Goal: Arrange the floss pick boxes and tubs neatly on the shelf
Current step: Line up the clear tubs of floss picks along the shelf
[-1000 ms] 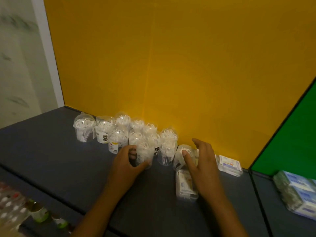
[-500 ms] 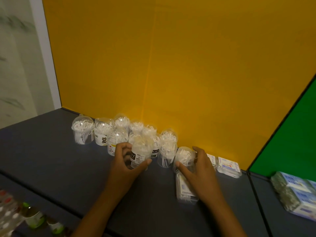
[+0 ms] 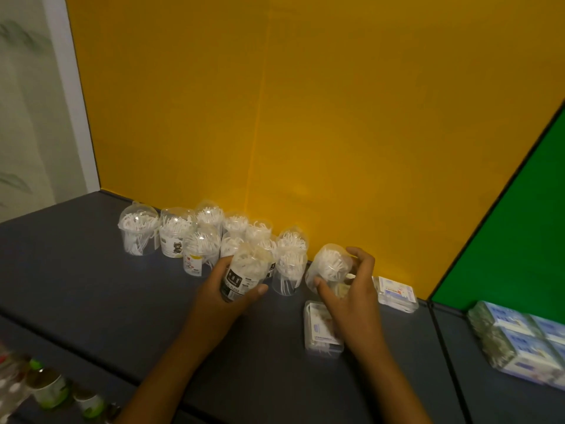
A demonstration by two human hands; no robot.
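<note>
"FLOSS" on black-labelled tub (image 3: 241,278)

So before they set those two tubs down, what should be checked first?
1. Left hand grips the black-label tub: ok.
2. Right hand grips the clear tub: ok.
3. Held tubs upright: not ok, both tilted.
4. Lids closed: cannot tell.
5. Flat box out of the right hand's way: not ok, it lies under it.
6. Tub cluster in neat rows: not ok.

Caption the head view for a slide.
Each hand holds a tub above the shelf.
</note>
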